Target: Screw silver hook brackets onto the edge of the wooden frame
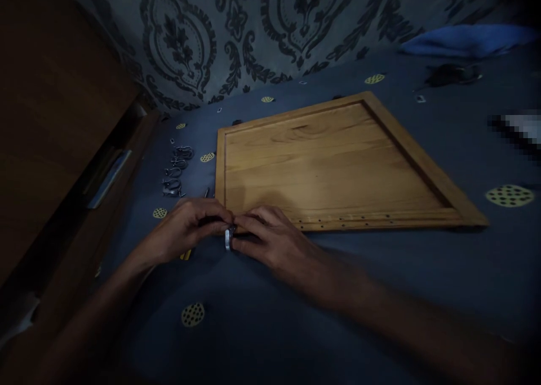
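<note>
A small metal part (229, 239) is pinched between the fingertips of the left hand (190, 227) and the right hand (270, 241), just off the 7 o'clock corner of the wooden panel (329, 165). Its long axis is seen running from 12 to 6 o'clock. A row of metal fittings (175, 173) is laid at the panel's 9 o'clock.

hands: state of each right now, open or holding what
Left hand: closed, pinching the small metal piece.
Right hand: closed on the same small metal piece.
</note>
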Demonstrator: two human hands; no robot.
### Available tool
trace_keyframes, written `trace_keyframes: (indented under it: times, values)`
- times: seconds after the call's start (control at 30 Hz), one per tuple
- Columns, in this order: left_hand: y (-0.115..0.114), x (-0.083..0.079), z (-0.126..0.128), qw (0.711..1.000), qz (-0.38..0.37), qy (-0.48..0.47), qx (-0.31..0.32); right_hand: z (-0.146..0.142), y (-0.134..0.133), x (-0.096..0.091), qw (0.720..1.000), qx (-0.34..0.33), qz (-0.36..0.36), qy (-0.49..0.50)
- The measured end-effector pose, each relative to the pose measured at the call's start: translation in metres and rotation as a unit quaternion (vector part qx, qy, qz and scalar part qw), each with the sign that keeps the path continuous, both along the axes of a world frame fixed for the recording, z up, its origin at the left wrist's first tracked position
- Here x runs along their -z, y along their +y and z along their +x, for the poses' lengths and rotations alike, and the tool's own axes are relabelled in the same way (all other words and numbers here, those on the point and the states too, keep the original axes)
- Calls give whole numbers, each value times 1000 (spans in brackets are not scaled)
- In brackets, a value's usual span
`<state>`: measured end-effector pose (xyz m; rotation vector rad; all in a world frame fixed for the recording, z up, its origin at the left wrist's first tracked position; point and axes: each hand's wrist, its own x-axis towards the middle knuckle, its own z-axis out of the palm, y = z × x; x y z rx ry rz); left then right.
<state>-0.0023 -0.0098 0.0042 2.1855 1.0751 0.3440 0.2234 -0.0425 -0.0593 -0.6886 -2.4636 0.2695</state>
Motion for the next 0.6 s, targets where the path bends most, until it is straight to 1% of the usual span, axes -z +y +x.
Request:
trace_keyframes:
  times: [0.2,0.33,0.47,0.6]
  values:
    - [-3,-9,-2,1000,-1,18,-10,-2,1,3,999,3,25,32]
    - [-6,-14,-5,999,22,22,-26,-2,0,2,999,5,24,37]
    - [-14,-9,-6,999,41,8,-35,-2,-1,2,999,0,13,37]
    - [-24,1,-6,995,94,-1,-23,-1,0,3,999,-1,8,37]
